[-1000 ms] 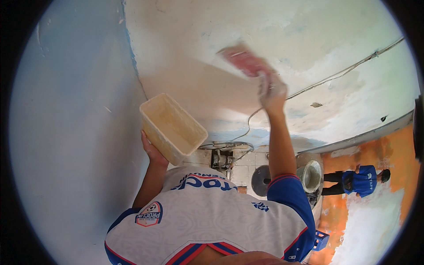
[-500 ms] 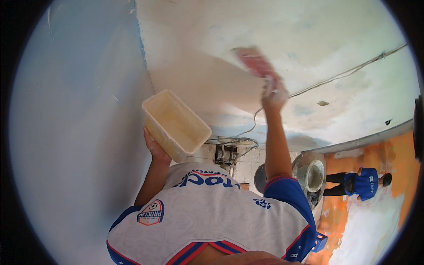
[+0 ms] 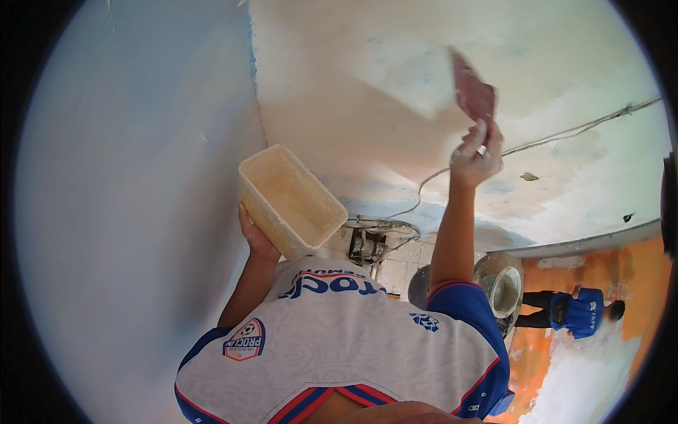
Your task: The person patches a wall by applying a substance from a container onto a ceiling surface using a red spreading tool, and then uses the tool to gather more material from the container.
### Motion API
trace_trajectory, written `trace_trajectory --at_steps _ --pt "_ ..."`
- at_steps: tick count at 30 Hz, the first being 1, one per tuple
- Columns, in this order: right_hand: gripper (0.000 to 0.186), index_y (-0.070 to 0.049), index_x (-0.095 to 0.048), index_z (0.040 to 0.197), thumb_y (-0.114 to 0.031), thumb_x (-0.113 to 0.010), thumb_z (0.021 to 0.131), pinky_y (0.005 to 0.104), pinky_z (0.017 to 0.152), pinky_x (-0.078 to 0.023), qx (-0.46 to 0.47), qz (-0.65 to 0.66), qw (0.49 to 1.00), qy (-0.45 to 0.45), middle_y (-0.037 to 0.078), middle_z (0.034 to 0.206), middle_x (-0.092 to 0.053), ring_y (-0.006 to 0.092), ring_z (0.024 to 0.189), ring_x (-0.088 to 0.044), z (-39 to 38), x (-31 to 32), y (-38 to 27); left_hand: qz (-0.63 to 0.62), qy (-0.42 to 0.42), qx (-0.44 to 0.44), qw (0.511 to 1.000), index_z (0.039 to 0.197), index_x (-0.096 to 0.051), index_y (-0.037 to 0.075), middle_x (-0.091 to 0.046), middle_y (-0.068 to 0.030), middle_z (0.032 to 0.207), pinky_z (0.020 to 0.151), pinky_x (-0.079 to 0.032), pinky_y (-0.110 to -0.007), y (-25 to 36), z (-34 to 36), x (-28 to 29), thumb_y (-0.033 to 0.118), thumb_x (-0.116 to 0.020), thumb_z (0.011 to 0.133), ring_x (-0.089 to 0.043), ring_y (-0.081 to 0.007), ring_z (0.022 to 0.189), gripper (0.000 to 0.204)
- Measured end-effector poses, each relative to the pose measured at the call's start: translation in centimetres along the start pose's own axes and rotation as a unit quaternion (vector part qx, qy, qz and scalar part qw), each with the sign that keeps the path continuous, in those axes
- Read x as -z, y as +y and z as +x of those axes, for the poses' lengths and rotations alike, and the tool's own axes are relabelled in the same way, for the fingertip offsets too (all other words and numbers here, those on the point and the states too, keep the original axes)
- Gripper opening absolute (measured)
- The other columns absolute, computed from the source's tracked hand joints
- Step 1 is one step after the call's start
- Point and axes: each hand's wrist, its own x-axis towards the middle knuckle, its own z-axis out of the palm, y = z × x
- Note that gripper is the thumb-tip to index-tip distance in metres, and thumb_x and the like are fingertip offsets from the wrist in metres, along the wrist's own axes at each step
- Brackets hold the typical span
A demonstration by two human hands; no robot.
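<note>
My left hand (image 3: 260, 237) is closed on a rectangular cream plastic tub (image 3: 274, 218), tilted so its open top faces up. A thin pale residue coats the inside of the tub. In my raised right hand (image 3: 477, 162) is a dark red, flat putty scraper (image 3: 472, 92), gripped at its narrow end with the wide edge pointing up and away. White smears mark the fingers of this hand. Beyond the scraper stands a patchy cream and white wall (image 3: 339, 92); whether the blade touches it, I cannot tell.
A pale blue wall (image 3: 134, 177) meets the patchy wall at a corner on the left. Cables (image 3: 565, 134) run along the patchy wall. Low down are a pump-like machine (image 3: 366, 244) and a round bucket (image 3: 504, 291). A person in a blue shirt (image 3: 586, 313) stands at the right.
My right hand and the scraper have moved right and swung the blade more upright. The tub stays in my left hand, shifted only slightly with the whole view.
</note>
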Motion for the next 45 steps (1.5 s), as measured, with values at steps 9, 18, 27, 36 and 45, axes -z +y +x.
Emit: trace_trajectory --at_steps 9,18,27,36,45 --pt "0.011 0.001 -0.07 0.103 -0.005 -0.063 0.096 0.0345 0.056 -0.052 0.194 -0.042 0.977 -0.072 0.015 0.078 -0.07 0.0279 0.058 -0.065 -3.9 -2.2 3.6 0.025 -0.014 -0.032 0.999 0.153 -0.038 0.016 -0.045 -0.0103 0.152 0.113 -0.041 -0.047 0.1 0.3 0.5 0.066 -0.034 0.101 -0.047 -0.0311 0.137 0.073" --pt "0.011 -0.001 -0.071 0.101 -0.005 -0.062 0.096 0.0327 0.055 -0.051 0.207 0.0 0.967 -0.152 0.015 0.074 -0.067 0.0262 0.058 -0.065 -6.4 -2.9 2.9 0.018 -0.011 -0.02 1.0 0.153 -0.038 0.015 -0.046 -0.0105 0.152 0.113 -0.041 -0.046 -0.1 0.6 -0.7 0.064 -0.033 0.101 -0.047 -0.031 0.137 0.072" --pt "0.012 0.001 -0.071 0.098 -0.008 -0.064 0.097 0.0353 0.054 -0.05 0.125 0.005 0.987 -0.099 0.014 0.072 -0.067 0.0263 0.055 -0.064 -8.3 -2.2 4.5 0.021 0.0 -0.014 1.0 0.153 -0.038 0.014 -0.048 -0.0117 0.15 0.112 -0.042 -0.046 -0.1 0.8 -0.6 0.067 -0.034 0.1 -0.049 -0.0312 0.135 0.075" --pt "0.016 0.001 -0.071 0.102 -0.011 -0.061 0.099 0.035 0.054 -0.05 0.099 -0.038 0.994 0.024 0.012 0.069 -0.066 0.026 0.055 -0.063 -4.4 -1.9 3.2 0.026 0.01 -0.013 1.0 0.154 -0.037 0.013 -0.046 -0.0136 0.151 0.114 -0.039 -0.048 -0.3 0.4 -0.6 0.065 -0.035 0.1 -0.048 -0.0332 0.136 0.075" --pt "0.014 0.001 -0.073 0.103 -0.008 -0.066 0.095 0.0336 0.056 -0.051 0.132 -0.065 0.989 -0.019 0.016 0.083 -0.072 0.0265 0.06 -0.066 -4.8 -3.3 2.7 0.016 0.005 -0.011 1.0 0.152 -0.039 0.013 -0.049 -0.0128 0.149 0.111 -0.043 -0.045 -0.2 -0.1 -0.8 0.067 -0.032 0.1 -0.05 -0.0316 0.134 0.076"
